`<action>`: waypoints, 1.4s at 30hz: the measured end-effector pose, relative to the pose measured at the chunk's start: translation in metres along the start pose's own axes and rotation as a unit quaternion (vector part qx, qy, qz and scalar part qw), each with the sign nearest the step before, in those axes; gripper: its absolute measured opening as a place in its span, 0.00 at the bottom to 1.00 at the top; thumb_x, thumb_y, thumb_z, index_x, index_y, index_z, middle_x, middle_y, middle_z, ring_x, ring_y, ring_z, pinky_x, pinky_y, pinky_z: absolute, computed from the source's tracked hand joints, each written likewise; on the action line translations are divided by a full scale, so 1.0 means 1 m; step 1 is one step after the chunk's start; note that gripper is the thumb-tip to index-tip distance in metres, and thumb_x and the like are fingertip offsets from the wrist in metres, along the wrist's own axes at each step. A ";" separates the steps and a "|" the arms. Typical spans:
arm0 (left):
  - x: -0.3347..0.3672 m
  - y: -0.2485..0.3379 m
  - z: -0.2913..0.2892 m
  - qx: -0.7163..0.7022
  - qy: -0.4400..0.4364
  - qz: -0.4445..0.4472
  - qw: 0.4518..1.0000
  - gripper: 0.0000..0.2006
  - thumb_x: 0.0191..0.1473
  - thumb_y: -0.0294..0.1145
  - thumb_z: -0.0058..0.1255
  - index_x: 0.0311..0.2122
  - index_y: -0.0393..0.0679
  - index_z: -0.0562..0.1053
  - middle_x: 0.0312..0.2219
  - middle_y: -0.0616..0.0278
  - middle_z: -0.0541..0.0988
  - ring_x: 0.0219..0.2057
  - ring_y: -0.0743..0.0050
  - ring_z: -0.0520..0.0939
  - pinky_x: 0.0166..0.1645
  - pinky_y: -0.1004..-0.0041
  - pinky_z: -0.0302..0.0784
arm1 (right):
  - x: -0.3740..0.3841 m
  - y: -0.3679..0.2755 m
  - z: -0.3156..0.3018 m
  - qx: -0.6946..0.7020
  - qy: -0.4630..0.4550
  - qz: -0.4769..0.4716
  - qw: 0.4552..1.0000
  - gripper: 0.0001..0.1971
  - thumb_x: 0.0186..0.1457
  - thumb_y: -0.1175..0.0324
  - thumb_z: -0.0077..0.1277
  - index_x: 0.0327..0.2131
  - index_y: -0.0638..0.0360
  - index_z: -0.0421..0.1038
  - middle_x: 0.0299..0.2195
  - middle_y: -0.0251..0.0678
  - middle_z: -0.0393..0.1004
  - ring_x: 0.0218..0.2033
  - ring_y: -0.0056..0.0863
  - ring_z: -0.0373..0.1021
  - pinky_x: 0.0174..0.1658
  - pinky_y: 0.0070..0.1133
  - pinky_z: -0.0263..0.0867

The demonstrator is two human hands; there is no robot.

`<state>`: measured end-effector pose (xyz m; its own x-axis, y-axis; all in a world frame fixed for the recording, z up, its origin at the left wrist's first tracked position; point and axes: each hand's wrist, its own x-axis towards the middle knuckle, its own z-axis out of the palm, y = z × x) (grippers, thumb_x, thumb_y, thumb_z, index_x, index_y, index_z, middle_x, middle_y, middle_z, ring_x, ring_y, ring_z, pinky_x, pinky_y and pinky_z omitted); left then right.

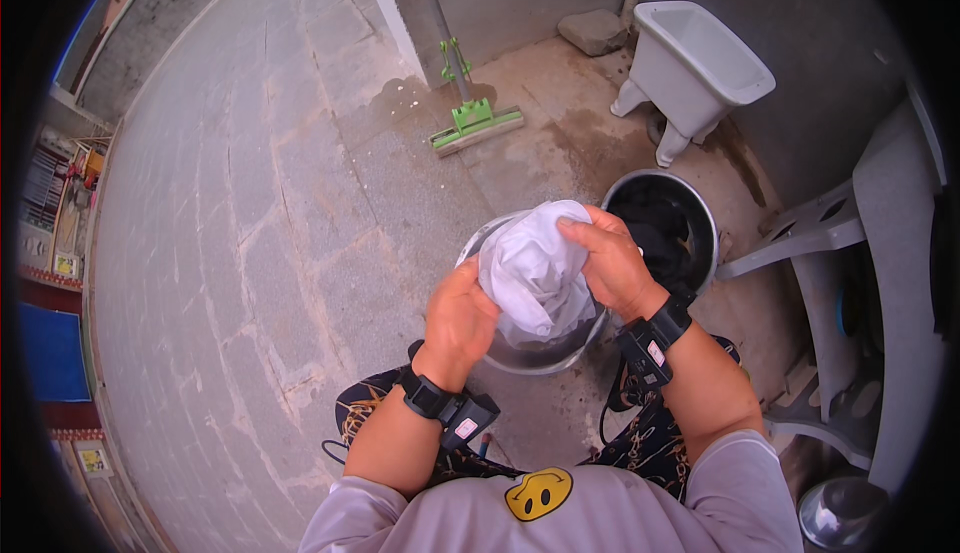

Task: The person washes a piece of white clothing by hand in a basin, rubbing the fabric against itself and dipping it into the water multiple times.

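A crumpled white cloth hangs between my two hands, over a round metal basin that stands on the ground between my knees. My left hand is closed on the cloth's left edge. At the upper right of the cloth, my right hand grips it with the thumb on top. The lower part of the cloth reaches down into the basin, and the cloth hides most of what is inside. Its exact kind cannot be made out from the folds. Both wrists wear black straps with small boxes.
A second metal basin with dark cloth stands just right of my right hand. Beyond it is a white footed sink by the wall. A green mop leans ahead, near a stone. To the right stands a grey plastic chair.
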<state>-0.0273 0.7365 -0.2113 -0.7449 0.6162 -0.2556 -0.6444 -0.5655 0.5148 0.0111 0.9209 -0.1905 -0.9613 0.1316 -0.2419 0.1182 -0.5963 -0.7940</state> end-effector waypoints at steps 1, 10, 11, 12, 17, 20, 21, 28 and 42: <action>0.000 -0.001 -0.001 0.019 -0.006 -0.013 1.000 0.17 0.60 0.32 0.34 0.49 0.31 0.63 0.49 0.49 0.70 0.51 0.58 0.70 0.59 0.64 0.58 | 0.001 0.002 0.000 -0.020 0.019 -0.007 1.000 0.09 0.54 0.73 0.47 0.37 0.67 0.71 0.32 0.33 0.74 0.32 0.19 0.70 0.38 0.17 0.65; 0.000 0.006 -0.003 -0.006 0.201 0.154 0.967 0.07 0.56 0.25 0.41 0.39 0.37 0.68 0.37 0.56 0.76 0.41 0.64 0.76 0.49 0.67 0.69 | 0.009 0.011 -0.022 -0.206 0.183 -0.158 0.948 0.08 0.56 0.71 0.45 0.36 0.65 0.70 0.30 0.29 0.73 0.30 0.15 0.67 0.36 0.15 0.64; 0.001 0.006 -0.004 -0.006 0.200 0.153 0.968 0.07 0.56 0.25 0.41 0.39 0.37 0.68 0.37 0.56 0.76 0.41 0.64 0.76 0.49 0.67 0.69 | 0.009 0.012 -0.024 -0.206 0.184 -0.158 0.948 0.08 0.56 0.71 0.45 0.36 0.65 0.70 0.30 0.29 0.73 0.30 0.15 0.67 0.36 0.15 0.64; 0.000 0.007 -0.008 0.003 0.206 0.153 0.966 0.08 0.57 0.26 0.40 0.41 0.38 0.66 0.39 0.55 0.75 0.42 0.63 0.76 0.50 0.64 0.69 | 0.008 0.012 -0.018 -0.185 0.182 -0.162 0.952 0.08 0.56 0.71 0.46 0.35 0.66 0.71 0.28 0.28 0.72 0.29 0.13 0.66 0.35 0.14 0.63; 0.002 0.007 -0.008 -0.004 0.219 0.184 0.958 0.06 0.56 0.25 0.42 0.38 0.37 0.69 0.35 0.58 0.76 0.38 0.68 0.77 0.45 0.71 0.71 | -0.010 -0.002 0.004 -0.212 0.026 -0.062 0.975 0.09 0.55 0.69 0.46 0.34 0.65 0.71 0.27 0.28 0.72 0.29 0.12 0.64 0.34 0.15 0.62; 0.005 0.004 -0.009 0.010 0.223 0.203 0.954 0.05 0.55 0.24 0.43 0.37 0.37 0.69 0.34 0.59 0.76 0.36 0.71 0.77 0.42 0.73 0.71 | -0.017 -0.010 0.012 -0.441 -0.306 0.050 0.842 0.10 0.54 0.70 0.47 0.38 0.63 0.70 0.33 0.39 0.74 0.34 0.25 0.70 0.39 0.20 0.64; 0.006 0.000 -0.013 0.017 0.223 0.189 0.956 0.05 0.55 0.24 0.44 0.37 0.37 0.70 0.34 0.59 0.76 0.35 0.72 0.77 0.41 0.74 0.71 | -0.020 -0.004 0.012 -0.453 -0.384 0.045 0.804 0.10 0.53 0.70 0.47 0.38 0.63 0.70 0.35 0.41 0.73 0.36 0.30 0.69 0.40 0.22 0.64; 0.001 -0.006 -0.015 0.055 0.113 0.044 0.991 0.06 0.54 0.23 0.46 0.37 0.35 0.70 0.34 0.59 0.76 0.35 0.73 0.76 0.42 0.75 0.71 | -0.026 0.027 0.019 -0.473 -0.259 -0.122 0.833 0.07 0.51 0.69 0.48 0.31 0.63 0.70 0.33 0.47 0.67 0.35 0.41 0.67 0.39 0.29 0.62; -0.003 -0.001 -0.010 0.148 0.190 0.111 0.964 0.09 0.58 0.29 0.38 0.41 0.37 0.67 0.38 0.53 0.76 0.40 0.62 0.78 0.49 0.60 0.71 | 0.006 -0.011 -0.008 -0.210 0.129 -0.229 0.942 0.08 0.55 0.73 0.46 0.33 0.68 0.73 0.27 0.24 0.72 0.28 0.10 0.63 0.33 0.12 0.61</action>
<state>-0.0263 0.7298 -0.2190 -0.9048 0.2197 -0.3648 -0.4257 -0.4451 0.7878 0.0061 0.9345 -0.1883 -0.8488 0.5199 0.0958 -0.1550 -0.0716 -0.9853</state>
